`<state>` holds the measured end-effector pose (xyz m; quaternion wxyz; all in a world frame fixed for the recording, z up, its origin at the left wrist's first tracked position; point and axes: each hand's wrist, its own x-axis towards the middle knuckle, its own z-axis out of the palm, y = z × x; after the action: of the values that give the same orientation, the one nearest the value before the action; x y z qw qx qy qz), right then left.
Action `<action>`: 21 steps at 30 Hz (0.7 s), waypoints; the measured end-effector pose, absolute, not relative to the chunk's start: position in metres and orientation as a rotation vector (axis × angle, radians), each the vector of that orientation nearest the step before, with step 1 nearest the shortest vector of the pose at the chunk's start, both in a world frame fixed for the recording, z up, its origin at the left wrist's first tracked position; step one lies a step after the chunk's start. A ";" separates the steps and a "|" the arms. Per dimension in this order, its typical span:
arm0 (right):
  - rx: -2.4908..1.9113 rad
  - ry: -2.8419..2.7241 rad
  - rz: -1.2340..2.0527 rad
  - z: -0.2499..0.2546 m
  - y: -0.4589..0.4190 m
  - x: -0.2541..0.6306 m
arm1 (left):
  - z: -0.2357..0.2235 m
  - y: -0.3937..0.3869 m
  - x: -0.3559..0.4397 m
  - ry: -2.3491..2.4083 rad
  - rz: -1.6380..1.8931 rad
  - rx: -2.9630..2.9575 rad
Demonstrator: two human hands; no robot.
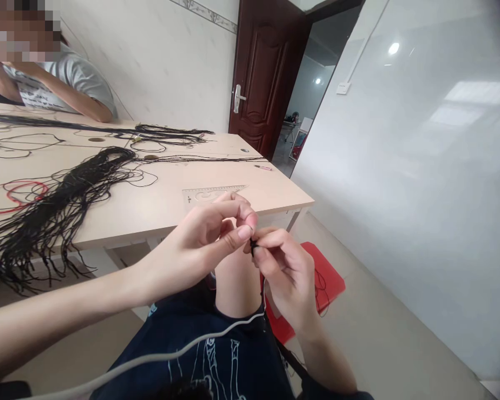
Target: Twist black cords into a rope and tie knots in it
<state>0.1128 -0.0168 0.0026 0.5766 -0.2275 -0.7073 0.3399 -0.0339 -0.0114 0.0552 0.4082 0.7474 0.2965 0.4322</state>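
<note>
Above my knee, both hands meet at a small knot of black cord (253, 245). My left hand (216, 228) is closed, thumb and forefinger pinched at the upper end of the knot. My right hand (285, 266) pinches the knot from the right between thumb and fingers. Most of the cord is hidden by the fingers. Loops of thin black cord (323, 286) hang beside my right wrist, over a red stool (323, 261). Whether they join the knot I cannot tell.
A thick bundle of black cords (66, 194) lies on the table (162, 194), its ends hanging over the edge. Red cord (25, 194), a clear set square (212, 194) and a small pink-handled tool (263, 168) lie there too. Another person (66, 83) sits across. A white cable (170, 355) crosses my lap.
</note>
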 end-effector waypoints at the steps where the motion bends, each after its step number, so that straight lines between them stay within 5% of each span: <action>1: -0.528 -1.618 0.828 0.002 -0.016 0.111 | 0.053 -0.011 -0.033 0.710 1.120 1.842; 11: -0.362 -1.415 1.215 -0.002 -0.002 0.106 | 0.019 -0.011 -0.017 0.756 1.754 1.994; 21: -0.479 -1.413 0.964 0.001 0.000 0.099 | 0.011 -0.006 -0.004 0.932 1.959 1.925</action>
<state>0.0985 0.0001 0.0009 0.6307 -0.2091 -0.6174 0.4211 -0.0040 -0.0058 0.0111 0.1203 0.6591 0.3190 0.6704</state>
